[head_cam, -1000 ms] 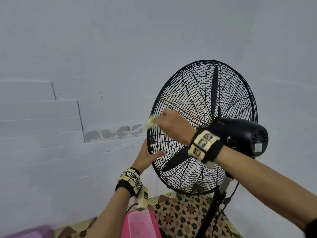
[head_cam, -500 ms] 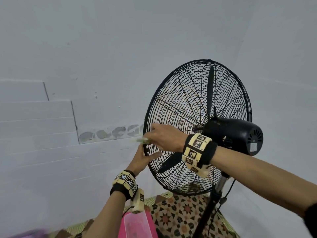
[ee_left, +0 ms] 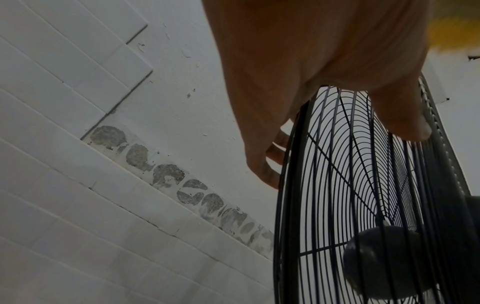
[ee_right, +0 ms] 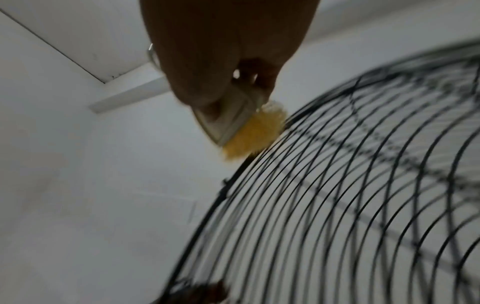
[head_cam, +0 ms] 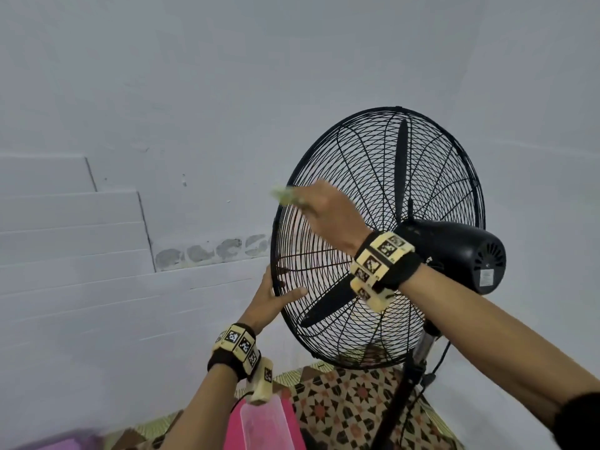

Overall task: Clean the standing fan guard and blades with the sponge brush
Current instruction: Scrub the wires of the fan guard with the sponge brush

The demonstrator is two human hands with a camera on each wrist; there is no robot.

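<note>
A black standing fan with a round wire guard (head_cam: 367, 177) and dark blades (head_cam: 401, 164) faces the white wall; its motor housing (head_cam: 461, 251) points toward me. My right hand (head_cam: 328, 212) grips the sponge brush (head_cam: 285, 194), whose yellow sponge head (ee_right: 253, 135) presses against the guard's (ee_right: 337, 185) upper left rim. My left hand (head_cam: 272, 300) holds the guard's lower left rim, thumb on the rear wires and fingers wrapped round the front, as the left wrist view shows with the fingers (ee_left: 265, 164) at the rim (ee_left: 285, 205).
A white wall with tile rows and grey glue patches (head_cam: 207, 251) stands just behind the fan. The fan pole (head_cam: 402, 394) and cord run down to a patterned floor (head_cam: 344, 410). A pink plastic container (head_cam: 263, 423) sits below my left wrist.
My right hand has swept the brush down the guard's left rim and back up to a higher spot. My left hand has stayed on the lower left rim.
</note>
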